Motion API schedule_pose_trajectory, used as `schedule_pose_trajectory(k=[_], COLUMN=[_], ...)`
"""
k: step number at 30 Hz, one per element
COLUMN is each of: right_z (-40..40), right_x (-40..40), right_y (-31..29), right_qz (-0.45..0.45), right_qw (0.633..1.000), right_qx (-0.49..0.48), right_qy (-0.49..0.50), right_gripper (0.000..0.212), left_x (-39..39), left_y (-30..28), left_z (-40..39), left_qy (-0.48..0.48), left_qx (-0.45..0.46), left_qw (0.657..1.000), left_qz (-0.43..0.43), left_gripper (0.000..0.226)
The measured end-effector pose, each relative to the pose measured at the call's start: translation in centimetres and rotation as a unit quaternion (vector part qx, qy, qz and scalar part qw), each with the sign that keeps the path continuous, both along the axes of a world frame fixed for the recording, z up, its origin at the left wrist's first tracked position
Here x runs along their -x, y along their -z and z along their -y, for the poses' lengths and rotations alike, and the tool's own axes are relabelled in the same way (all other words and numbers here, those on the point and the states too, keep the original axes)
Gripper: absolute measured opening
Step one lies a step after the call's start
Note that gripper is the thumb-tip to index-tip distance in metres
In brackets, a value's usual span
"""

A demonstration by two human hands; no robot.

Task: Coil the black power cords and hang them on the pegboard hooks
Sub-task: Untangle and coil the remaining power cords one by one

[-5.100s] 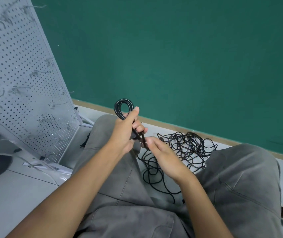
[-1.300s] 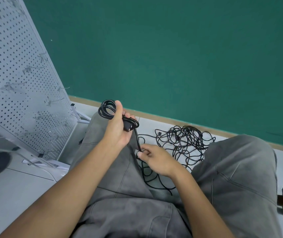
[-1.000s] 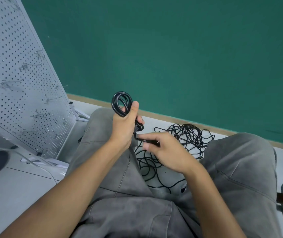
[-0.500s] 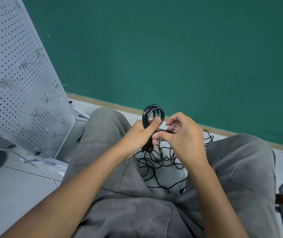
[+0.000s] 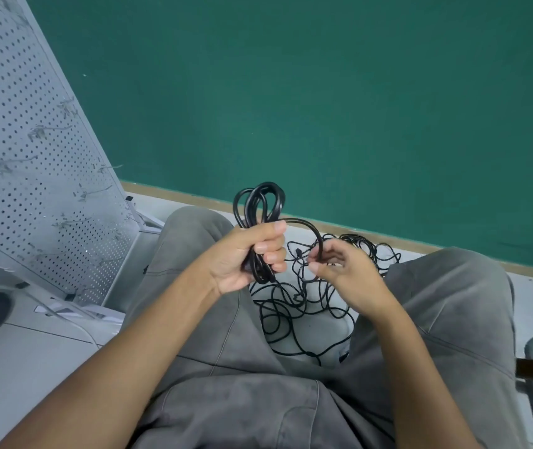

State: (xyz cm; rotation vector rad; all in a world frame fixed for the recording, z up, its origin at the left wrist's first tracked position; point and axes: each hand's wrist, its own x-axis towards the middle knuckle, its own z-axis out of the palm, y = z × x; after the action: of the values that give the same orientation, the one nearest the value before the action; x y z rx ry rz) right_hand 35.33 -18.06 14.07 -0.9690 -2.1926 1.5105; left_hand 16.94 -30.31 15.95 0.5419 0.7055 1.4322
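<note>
Between the seated person's grey-trousered knees, a tangle of black cords lies on pale floor below a green wall. Left hand grips a coiled cord; right hand pinches its loose strand. A white pegboard leans at left.

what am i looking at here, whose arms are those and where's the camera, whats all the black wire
The camera sits on a person's head, looking down at their own arms and grey-trousered knees. The left hand grips a coiled black power cord; its loose end arcs over to the right hand, whose fingers pinch it. On the floor between the knees lies a tangle of more black cords. The white holed panel at the left is a pegboard with hooks, where coils get hung.
</note>
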Motion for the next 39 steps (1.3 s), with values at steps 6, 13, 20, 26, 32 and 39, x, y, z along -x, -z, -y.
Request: schedule_pose_trajectory(k=[6, 13, 20, 26, 32, 39], right_z=[-1.0, -3.8, -10.9, -13.3, -12.6, -9.3], right_x=[0.3, 0.8, 1.5, 3.4, 3.9, 1.4], right_y=[8.8, 6.6, -8.2, -21.5, -35.2, -53.4], right_qz=[0.214, 0.109, -0.071, -0.125, -0.197, -0.285], right_qw=[0.970, 0.979, 0.966, 0.948, 0.920, 0.863], right_qx=[0.078, 0.088, -0.036, -0.166, -0.246, -0.358], right_qy=[-0.083, 0.151, 0.245, 0.241, 0.231, 0.216], right_gripper=[0.015, 0.034, 0.016, 0.019, 0.022, 0.031], left_x=[0.3, 1.0, -0.1, -1.1, -2.0, -2.9], left_y=[-0.5, -0.2, -0.2, -5.5, -15.7, -29.6], left_z=[-0.3, -0.9, -2.2, -5.6, -8.1, -8.0], left_qy=[-0.081, -0.226, -0.210, -0.203, -0.219, -0.235], left_qx=[0.033, 0.128, 0.167, 0.113, 0.017, -0.111], left_qw=[0.996, 0.965, 0.959, 0.968, 0.969, 0.958], left_qz=[0.019, -0.014, -0.085, -0.089, -0.114, -0.121], left_gripper=[0.042, 0.032, 0.016, 0.022, 0.026, 0.027])
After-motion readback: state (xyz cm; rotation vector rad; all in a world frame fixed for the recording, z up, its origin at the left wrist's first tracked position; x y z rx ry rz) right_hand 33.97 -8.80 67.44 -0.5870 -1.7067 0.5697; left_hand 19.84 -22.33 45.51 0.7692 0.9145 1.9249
